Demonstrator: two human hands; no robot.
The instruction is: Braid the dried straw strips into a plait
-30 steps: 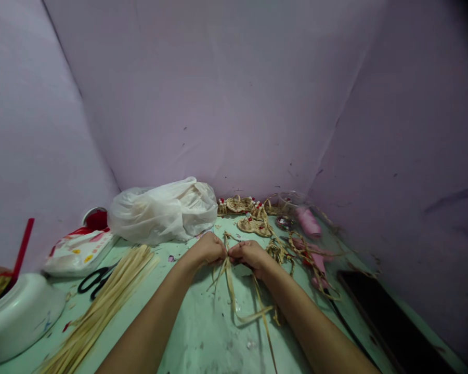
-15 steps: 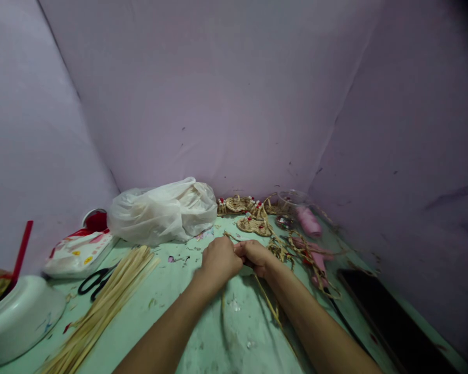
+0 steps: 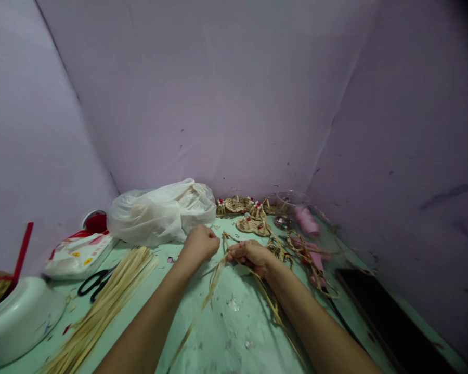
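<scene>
In the middle of the table my right hand (image 3: 252, 255) pinches several straw strands at its fingertips. One pale straw strand (image 3: 207, 301) runs from there down toward the lower left; other strands (image 3: 275, 311) trail beneath my right wrist to the front edge. A short twisted straw end (image 3: 225, 240) stands up just beyond those fingertips. My left hand (image 3: 201, 244) is closed, a little to the left and apart from the right one; whether anything is between its fingers is hidden. Behind them lie woven straw pieces with red and white beads (image 3: 253, 226).
A straw bundle (image 3: 105, 306) and black-handled scissors (image 3: 95, 284) lie left, near a tissue pack (image 3: 78, 254) and a white bowl (image 3: 19, 322). A white plastic bag (image 3: 161, 213) sits at the back. Right are pink thread (image 3: 307, 221), a pink glue gun (image 3: 315, 259) and a black phone-like slab (image 3: 393, 322).
My left hand has moved left and slightly up, away from my right hand. My right hand stays nearly in place, and a straw strand now hangs toward the lower left.
</scene>
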